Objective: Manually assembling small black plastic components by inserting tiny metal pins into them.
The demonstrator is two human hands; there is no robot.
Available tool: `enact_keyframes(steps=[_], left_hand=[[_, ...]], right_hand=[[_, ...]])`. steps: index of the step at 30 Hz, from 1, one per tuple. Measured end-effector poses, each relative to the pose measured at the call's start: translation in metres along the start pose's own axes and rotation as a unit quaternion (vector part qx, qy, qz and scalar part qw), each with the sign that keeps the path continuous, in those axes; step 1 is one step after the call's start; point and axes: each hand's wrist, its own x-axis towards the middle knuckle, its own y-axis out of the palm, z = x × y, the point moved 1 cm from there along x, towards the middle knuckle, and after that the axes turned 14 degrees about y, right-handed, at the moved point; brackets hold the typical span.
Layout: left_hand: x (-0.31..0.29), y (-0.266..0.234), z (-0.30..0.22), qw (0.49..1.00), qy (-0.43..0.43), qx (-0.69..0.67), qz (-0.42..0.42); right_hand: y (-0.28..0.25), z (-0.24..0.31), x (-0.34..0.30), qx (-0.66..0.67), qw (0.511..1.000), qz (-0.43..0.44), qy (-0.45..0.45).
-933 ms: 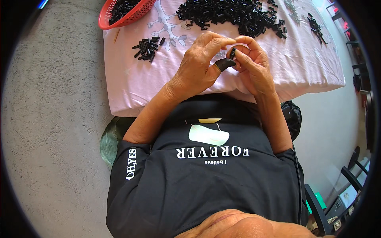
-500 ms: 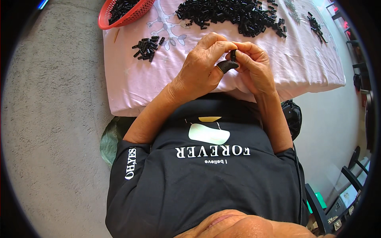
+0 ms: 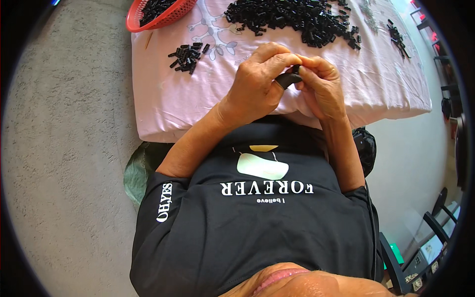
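My left hand (image 3: 260,84) and my right hand (image 3: 324,84) meet over the near edge of the cloth-covered table. A small black plastic piece (image 3: 296,69) is pinched between their fingertips, mostly covered by the fingers. On my left thumb sits a black finger cot (image 3: 288,79), pressed close beneath the piece. Both hands are closed, fingers curled inward. Just beyond them spreads a large heap of similar black plastic pieces (image 3: 297,20). A smaller pile of such pieces (image 3: 188,58) lies to the left of my left hand.
At the far left of the table stands a red plastic basket (image 3: 170,16) holding more black pieces. A thin wooden stick (image 3: 148,40) lies below it. Another small cluster of black parts (image 3: 397,38) is at the far right. Pink cloth (image 3: 163,109) covers the table.
Both hands stay together around the small black piece, and their fingertips have shifted slightly. Less of the piece shows now. The whole view has moved a little.
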Motion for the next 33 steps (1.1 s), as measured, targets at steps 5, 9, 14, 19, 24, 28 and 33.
enact_keyframes(steps=[5,9,14,19,24,28,33], left_hand=[[-0.002,-0.002,0.005,1.000,-0.017,0.002,0.004],[-0.012,-0.033,0.033,0.993,-0.053,0.101,0.010],[-0.045,-0.083,0.090,0.939,-0.088,0.315,0.111],[-0.064,-0.093,0.104,0.916,-0.125,0.358,0.132],[-0.060,-0.098,0.096,0.887,-0.172,0.405,0.138],[-0.036,-0.083,0.095,0.930,-0.107,0.333,0.111],[-0.012,-0.053,0.117,0.948,-0.090,0.290,0.097]], right_hand=[[0.002,0.001,-0.001,-0.036,0.999,-0.009,-0.016],[0.004,0.004,0.004,-0.025,1.000,0.018,-0.003],[0.005,0.003,0.006,-0.009,1.000,0.009,-0.004],[0.004,0.003,0.007,-0.021,1.000,0.003,-0.001],[0.006,0.001,0.008,0.002,0.999,-0.044,-0.001],[0.020,0.001,0.012,-0.001,0.997,-0.081,0.013],[0.022,0.001,0.020,-0.046,0.995,-0.087,-0.025]])
